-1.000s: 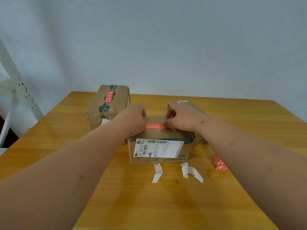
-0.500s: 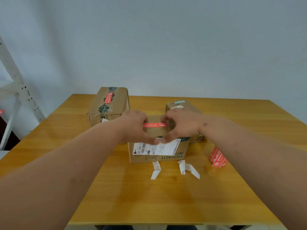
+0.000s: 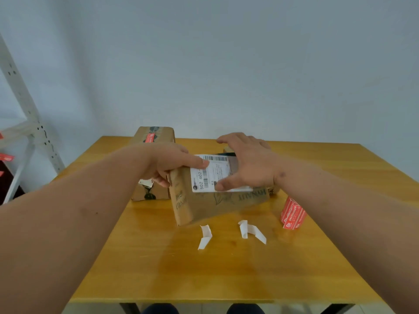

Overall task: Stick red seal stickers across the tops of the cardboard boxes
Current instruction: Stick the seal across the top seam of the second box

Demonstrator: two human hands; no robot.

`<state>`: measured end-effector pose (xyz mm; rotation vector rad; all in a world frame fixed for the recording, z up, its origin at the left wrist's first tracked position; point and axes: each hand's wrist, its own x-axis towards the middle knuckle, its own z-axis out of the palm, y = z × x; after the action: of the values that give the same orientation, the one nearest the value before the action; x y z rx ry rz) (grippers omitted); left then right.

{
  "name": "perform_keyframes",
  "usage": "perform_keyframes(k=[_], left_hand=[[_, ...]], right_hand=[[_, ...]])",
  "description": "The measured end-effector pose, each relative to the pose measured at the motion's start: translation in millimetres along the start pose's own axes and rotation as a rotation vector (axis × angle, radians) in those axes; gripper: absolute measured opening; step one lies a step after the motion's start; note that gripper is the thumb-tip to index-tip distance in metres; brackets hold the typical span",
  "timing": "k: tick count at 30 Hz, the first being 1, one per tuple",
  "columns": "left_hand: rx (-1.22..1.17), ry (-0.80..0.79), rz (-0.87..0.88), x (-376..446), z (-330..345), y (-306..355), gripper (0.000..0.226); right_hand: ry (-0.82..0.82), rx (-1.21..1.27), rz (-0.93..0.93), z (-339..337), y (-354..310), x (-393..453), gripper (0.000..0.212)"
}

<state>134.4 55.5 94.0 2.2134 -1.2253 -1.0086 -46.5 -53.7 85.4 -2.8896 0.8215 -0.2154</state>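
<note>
We grip the brown cardboard box with a white shipping label (image 3: 217, 196), tilted near the table's (image 3: 226, 268) middle, left hand (image 3: 172, 164) and right hand (image 3: 247, 164) clamping opposite sides; it seems light, stiff, best held at its edges

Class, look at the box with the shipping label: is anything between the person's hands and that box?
Nothing visible. Both the left hand and the right hand already grip the labelled box, which is tilted up over the table.
</note>
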Motion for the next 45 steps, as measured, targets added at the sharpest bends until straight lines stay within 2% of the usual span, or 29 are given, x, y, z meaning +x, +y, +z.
perform_keyframes(k=[2,4,7,10,12,14,16,18,21,25,27,30,32,37,41,43,45], left_hand=[[-0.091,-0.003,-0.110,-3.8,-3.7,-1.5,0.051],[-0.169,-0.015,-0.190,-4.1,-4.6,-7.5,0.057],[-0.247,-0.058,-0.261,-2.9,-0.8,-15.9,0.060],[-0.258,-0.066,-0.281,0.0,6.1,-24.3,0.065],[-0.260,0.009,-0.256,2.8,9.9,-27.3,0.064],[-0.147,0.092,-0.203,5.1,11.4,-22.6,0.056],[0.016,0.183,-0.136,5.1,13.2,-11.5,0.048],[0.078,0.284,-0.020,3.4,13.5,-0.5,0.051],[0.145,0.267,0.167,-3.2,16.7,8.5,0.066],[0.595,0.178,0.031,3.2,26.2,0.4,0.071],[0.695,0.199,0.009,8.5,32.9,-2.8,0.066],[0.650,0.267,0.106,13.9,39.0,-3.6,0.054],[0.603,0.235,0.156,16.0,42.3,-2.0,0.051],[0.414,0.151,0.046,21.0,42.1,-2.8,0.053],[0.277,0.080,-0.037,18.9,29.2,-6.3,0.043],[0.312,0.077,-0.051,16.4,28.4,-3.9,0.039],[0.463,0.114,-0.042,15.6,32.3,2.2,0.044]], right_hand=[[-0.066,0.028,-0.016,-4.7,-2.3,-3.2,0.117],[-0.238,0.072,0.004,-7.5,-2.2,-4.7,0.122],[-0.462,0.156,0.020,-6.5,-0.6,-6.8,0.119],[-0.478,0.285,0.041,-2.8,0.3,-7.8,0.097],[-0.505,0.350,0.067,-0.7,2.7,-7.8,0.077],[-0.528,0.372,0.099,1.7,5.8,-7.4,0.057],[-0.527,0.386,0.137,3.8,7.7,-5.7,0.049],[-0.497,0.388,0.170,4.6,8.9,-2.8,0.052],[-0.465,0.323,0.199,5.8,13.3,1.2,0.063],[-0.400,0.183,0.199,16.0,15.2,4.5,0.072],[-0.310,0.123,0.186,20.8,15.4,5.0,0.075],[-0.275,0.154,0.174,21.7,19.2,6.0,0.068],[-0.303,0.194,0.172,21.0,21.2,7.2,0.059],[-0.253,0.256,0.185,23.4,27.0,9.2,0.041],[-0.226,0.238,0.215,18.6,39.9,4.6,0.040],[-0.196,0.209,0.227,16.3,46.7,1.9,0.039],[-0.155,0.211,0.250,14.9,53.7,-0.8,0.037]])
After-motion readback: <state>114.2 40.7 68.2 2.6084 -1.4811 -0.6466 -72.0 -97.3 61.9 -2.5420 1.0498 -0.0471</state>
